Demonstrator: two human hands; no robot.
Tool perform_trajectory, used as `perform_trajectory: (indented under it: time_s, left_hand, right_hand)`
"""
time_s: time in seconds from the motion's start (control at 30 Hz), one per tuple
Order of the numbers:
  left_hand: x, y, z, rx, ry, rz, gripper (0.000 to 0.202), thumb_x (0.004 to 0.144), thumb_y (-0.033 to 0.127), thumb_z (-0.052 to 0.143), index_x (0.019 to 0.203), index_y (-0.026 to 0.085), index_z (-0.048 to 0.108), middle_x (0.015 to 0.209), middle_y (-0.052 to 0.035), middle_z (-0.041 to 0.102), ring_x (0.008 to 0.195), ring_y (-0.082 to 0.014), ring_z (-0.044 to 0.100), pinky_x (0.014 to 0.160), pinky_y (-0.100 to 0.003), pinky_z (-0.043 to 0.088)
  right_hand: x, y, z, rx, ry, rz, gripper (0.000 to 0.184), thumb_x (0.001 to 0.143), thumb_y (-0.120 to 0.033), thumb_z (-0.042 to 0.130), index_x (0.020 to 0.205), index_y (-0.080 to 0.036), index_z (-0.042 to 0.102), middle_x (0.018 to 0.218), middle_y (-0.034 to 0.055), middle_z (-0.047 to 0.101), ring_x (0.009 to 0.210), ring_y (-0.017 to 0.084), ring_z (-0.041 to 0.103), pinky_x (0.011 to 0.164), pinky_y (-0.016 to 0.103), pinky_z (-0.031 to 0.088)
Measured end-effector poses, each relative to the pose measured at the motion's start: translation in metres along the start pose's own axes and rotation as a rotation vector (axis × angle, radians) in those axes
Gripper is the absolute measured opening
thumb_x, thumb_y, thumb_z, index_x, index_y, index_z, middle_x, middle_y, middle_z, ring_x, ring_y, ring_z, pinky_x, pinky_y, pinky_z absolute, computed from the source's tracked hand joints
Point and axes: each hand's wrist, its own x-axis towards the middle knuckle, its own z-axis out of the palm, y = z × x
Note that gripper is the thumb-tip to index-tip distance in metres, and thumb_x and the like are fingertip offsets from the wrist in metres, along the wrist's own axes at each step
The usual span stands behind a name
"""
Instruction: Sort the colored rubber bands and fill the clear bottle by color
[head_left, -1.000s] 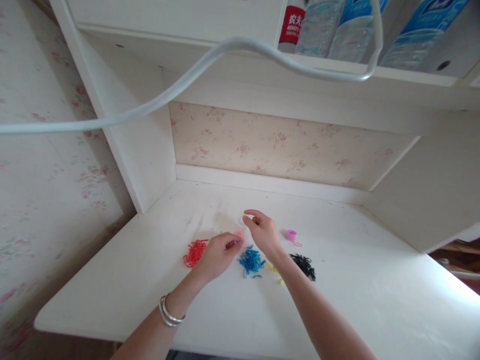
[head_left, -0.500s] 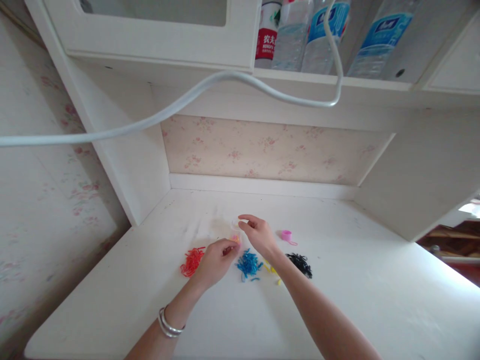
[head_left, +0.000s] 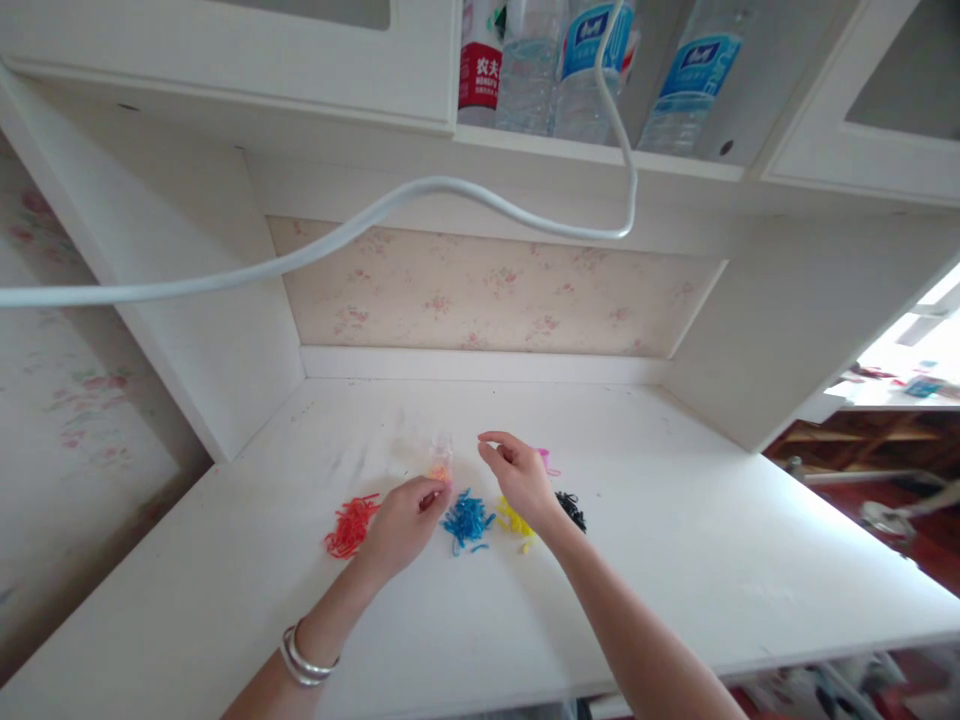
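Colour sort of tiny elastic bands looks well along. Four piles lie on the bench [head_left: 712, 560]: red pile [head_left: 349, 525] to the outer side of the left hand [head_left: 401, 522], blue pile [head_left: 465, 520] between the two hands, yellow pile [head_left: 514, 522] right under the right hand [head_left: 520, 480], and black pile [head_left: 571, 508] just past its wrist side. The left fingers [head_left: 433, 492] are pinched together, their tips just beside the small clear jar [head_left: 440, 458], which shows pink-orange bits inside. Whether they grip a band is too small to tell. The right thumb and forefinger [head_left: 489, 440] are curled close above the bench; can't tell if they meet or hold anything. A pink cap [head_left: 546, 458] sits just beyond the right fingers. Judging by this, what's left is the pink-orange lot at the jar, with no pile of that colour laid out yet.
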Motion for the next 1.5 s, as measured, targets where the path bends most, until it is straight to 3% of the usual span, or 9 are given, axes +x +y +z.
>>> perform_trajectory:
  time_s: [0.13, 0.27, 0.47, 0.63, 0.8, 0.97, 1.07, 1.2, 1.5]
  left_hand:
    - [-0.007, 0.016, 0.016, 0.134, -0.023, 0.107, 0.029, 0.091, 0.032, 0.039, 0.084, 0.02, 0.065, 0.079, -0.002, 0.064, 0.071, -0.0138, 0.057, 0.066, -0.024, 0.041]
    - [-0.014, 0.037, 0.048, 0.305, -0.18, 0.233, 0.029, 0.092, 0.029, 0.038, 0.081, 0.023, 0.064, 0.081, -0.0017, 0.064, 0.075, -0.0145, 0.06, 0.066, -0.024, 0.042]
    - [-0.012, 0.051, 0.088, 0.491, -0.281, 0.233, 0.021, 0.086, 0.028, 0.046, 0.094, 0.02, 0.063, 0.091, -0.0057, 0.065, 0.077, -0.0204, 0.064, 0.062, -0.029, 0.046]
    - [-0.013, 0.053, 0.096, 0.556, -0.312, 0.262, 0.025, 0.081, 0.01, 0.041, 0.093, 0.018, 0.062, 0.089, -0.0073, 0.065, 0.075, -0.0203, 0.064, 0.06, -0.028, 0.045]
    - [-0.014, 0.05, 0.073, 0.441, -0.153, 0.195, 0.026, 0.092, 0.022, 0.034, 0.089, 0.021, 0.06, 0.088, -0.0052, 0.064, 0.071, -0.0171, 0.063, 0.059, -0.027, 0.044]
    - [0.004, 0.037, 0.013, 0.233, 0.238, 0.146, 0.026, 0.095, 0.031, 0.034, 0.094, 0.02, 0.057, 0.091, -0.0053, 0.062, 0.088, -0.0168, 0.059, 0.079, -0.028, 0.044]
    - [0.019, 0.028, -0.017, 0.212, 0.383, 0.123, 0.026, 0.095, 0.032, 0.036, 0.092, 0.019, 0.058, 0.088, -0.005, 0.062, 0.086, -0.017, 0.058, 0.078, -0.028, 0.043]
    - [0.035, 0.02, -0.031, 0.265, 0.421, 0.128, 0.024, 0.093, 0.031, 0.039, 0.091, 0.018, 0.059, 0.089, -0.005, 0.062, 0.085, -0.0169, 0.059, 0.077, -0.027, 0.043]
    - [0.053, 0.011, -0.019, 0.259, 0.351, 0.131, 0.023, 0.091, 0.027, 0.041, 0.09, 0.018, 0.062, 0.087, -0.0051, 0.064, 0.085, -0.0168, 0.059, 0.078, -0.028, 0.045]
  right_hand:
    - [-0.04, 0.045, -0.031, -0.074, 0.107, 0.102, 0.037, 0.081, -0.048, 0.05, 0.095, -0.018, 0.067, 0.053, -0.005, 0.042, 0.049, 0.01, 0.038, 0.046, 0.021, 0.029]
    - [-0.079, 0.074, -0.051, -0.229, 0.091, 0.19, 0.038, 0.083, -0.048, 0.047, 0.096, -0.018, 0.066, 0.056, -0.0024, 0.052, 0.05, 0.012, 0.045, 0.048, 0.023, 0.032]
    - [-0.094, 0.073, -0.047, -0.464, 0.015, 0.2, 0.033, 0.085, -0.041, 0.045, 0.101, -0.022, 0.067, 0.056, -0.0011, 0.059, 0.053, 0.015, 0.054, 0.053, 0.023, 0.035]
    - [-0.092, 0.075, -0.045, -0.54, -0.018, 0.191, 0.033, 0.086, -0.039, 0.041, 0.098, -0.026, 0.069, 0.075, 0.0032, 0.07, 0.066, 0.017, 0.063, 0.059, 0.024, 0.04]
    - [-0.095, 0.075, -0.046, -0.551, -0.039, 0.218, 0.035, 0.086, -0.04, 0.04, 0.106, -0.027, 0.066, 0.066, 0.001, 0.068, 0.063, 0.018, 0.062, 0.058, 0.025, 0.04]
    - [-0.095, 0.074, -0.045, -0.609, -0.021, 0.217, 0.038, 0.086, -0.038, 0.04, 0.113, -0.027, 0.063, 0.063, 0.0002, 0.066, 0.062, 0.018, 0.062, 0.058, 0.025, 0.039]
    - [-0.096, 0.075, -0.044, -0.668, -0.028, 0.222, 0.039, 0.086, -0.038, 0.039, 0.115, -0.027, 0.063, 0.069, 0.0019, 0.069, 0.064, 0.019, 0.063, 0.059, 0.025, 0.039]
    - [-0.098, 0.075, -0.043, -0.738, -0.033, 0.203, 0.038, 0.088, -0.039, 0.035, 0.11, -0.029, 0.065, 0.081, 0.0041, 0.072, 0.07, 0.02, 0.065, 0.061, 0.026, 0.04]
    - [-0.1, 0.075, -0.044, -0.593, 0.043, 0.242, 0.041, 0.088, -0.046, 0.031, 0.102, -0.027, 0.065, 0.086, 0.006, 0.072, 0.074, 0.022, 0.066, 0.061, 0.027, 0.041]
